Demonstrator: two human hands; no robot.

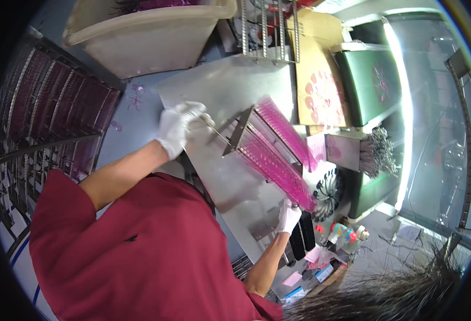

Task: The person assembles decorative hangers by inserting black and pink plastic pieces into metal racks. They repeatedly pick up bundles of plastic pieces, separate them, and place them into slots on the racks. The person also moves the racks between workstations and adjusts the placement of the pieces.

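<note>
A metal rack [242, 130] lined with rows of translucent pink pieces [278, 168] slants over the steel table [222, 184]. From its near-left end plate sticks a thin metal rod [218, 134]. My left hand [182, 125], in a white glove, is closed around the outer end of that rod. At the rack's opposite end, my right hand [288, 216], gloved as well, has its fingers closed on the rack's end beneath the pink row. Those fingertips are partly hidden by the pink pieces.
A large pale tub [139, 45] stands at the far left, racks of purple pieces [53, 101] at the left. Beyond the table are a wire rack [270, 32], cardboard [318, 80], a green box [372, 85] and a box of silvery bristly pieces [377, 152]. Bottles [345, 232] lie right.
</note>
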